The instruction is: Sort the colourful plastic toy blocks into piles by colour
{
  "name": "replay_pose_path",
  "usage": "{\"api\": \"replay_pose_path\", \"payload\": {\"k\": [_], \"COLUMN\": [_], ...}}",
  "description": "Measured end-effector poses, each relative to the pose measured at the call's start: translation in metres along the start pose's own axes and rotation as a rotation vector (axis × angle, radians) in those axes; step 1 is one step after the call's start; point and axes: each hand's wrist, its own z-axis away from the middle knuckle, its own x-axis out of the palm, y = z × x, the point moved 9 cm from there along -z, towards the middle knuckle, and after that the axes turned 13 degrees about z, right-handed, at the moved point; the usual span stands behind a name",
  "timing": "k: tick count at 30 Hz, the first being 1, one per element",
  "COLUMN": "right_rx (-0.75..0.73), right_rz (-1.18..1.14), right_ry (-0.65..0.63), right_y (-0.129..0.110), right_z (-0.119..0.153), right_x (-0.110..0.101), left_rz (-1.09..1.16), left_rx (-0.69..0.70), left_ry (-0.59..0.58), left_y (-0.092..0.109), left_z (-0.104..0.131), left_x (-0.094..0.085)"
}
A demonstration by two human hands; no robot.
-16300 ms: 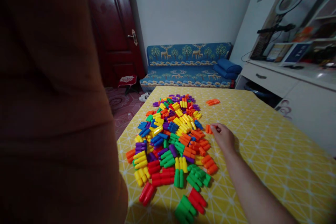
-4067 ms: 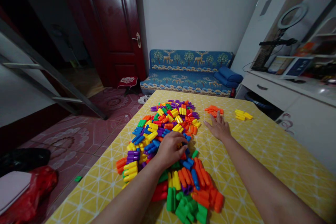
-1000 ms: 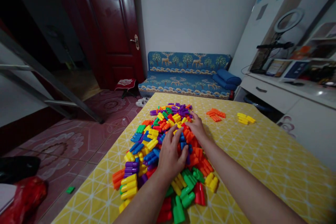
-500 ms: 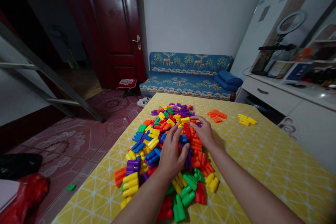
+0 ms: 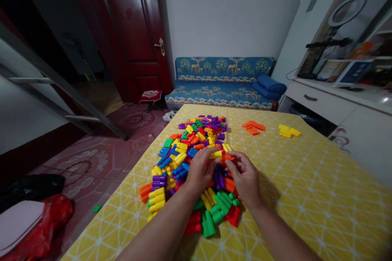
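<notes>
My left hand (image 5: 199, 172) is closed on a yellow toy building block (image 5: 216, 154) over the pile. Beside it, my right hand (image 5: 246, 177) pinches an orange toy building block (image 5: 227, 157). The two blocks meet end to end; whether they are locked together I cannot tell. Below both hands spreads a heap of plastic blocks in purple, blue, green, red, orange and yellow, among them a green block (image 5: 208, 224) at the near side and a purple block (image 5: 159, 181) at the left. My palms hide part of the heap.
Apart from the heap lie a small orange group (image 5: 253, 127) and a small yellow group (image 5: 288, 131) of blocks on the yellow tablecloth (image 5: 306, 183). Beyond the table stands a blue sofa (image 5: 211, 88). A metal ladder (image 5: 92, 106) and a stray green block (image 5: 97, 209) are at the left.
My hands have come together over the heap, raising the yellow and orange blocks between them. My right hand has drawn nearer to me. The view has shifted slightly.
</notes>
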Motion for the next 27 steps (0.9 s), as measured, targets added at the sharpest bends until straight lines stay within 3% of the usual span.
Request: {"api": "replay_pose_path", "payload": {"k": [3,6,9,13,18,23,25,27], "right_rx": [0.02,0.021,-0.105,-0.242,-0.141,-0.037,0.012,0.066], "right_rz": [0.015,-0.012,0.064,0.176,0.164,-0.008,-0.085,-0.101], "right_ry": [0.048,0.064,-0.007,-0.045,-0.007,-0.014,0.062,0.234], "right_y": [0.004,0.0,-0.018,-0.034,-0.022,-0.019,-0.012,0.008], "right_z": [0.001,0.001,0.001,0.002,0.001,-0.002,-0.011,-0.025], "right_x": [-0.004,-0.007,-0.002,0.003,0.001,0.002,-0.011,-0.042], "left_rz": [0.025,0.041,0.046,0.08,0.144,0.176,0.197,0.19], "left_rx": [-0.019,-0.09,-0.109,-0.069,-0.025,-0.052,-0.068,-0.084], "left_ry": [0.036,0.147,0.214,0.208,0.112,0.092,0.086,0.084], "left_y": [-0.001,-0.006,-0.006,-0.001,0.002,0.002,0.001,-0.001], "left_z": [0.0,0.002,0.004,0.005,0.005,0.003,0.003,0.004], "left_x": [-0.003,-0.014,-0.021,-0.02,-0.008,-0.007,-0.007,-0.007]}}
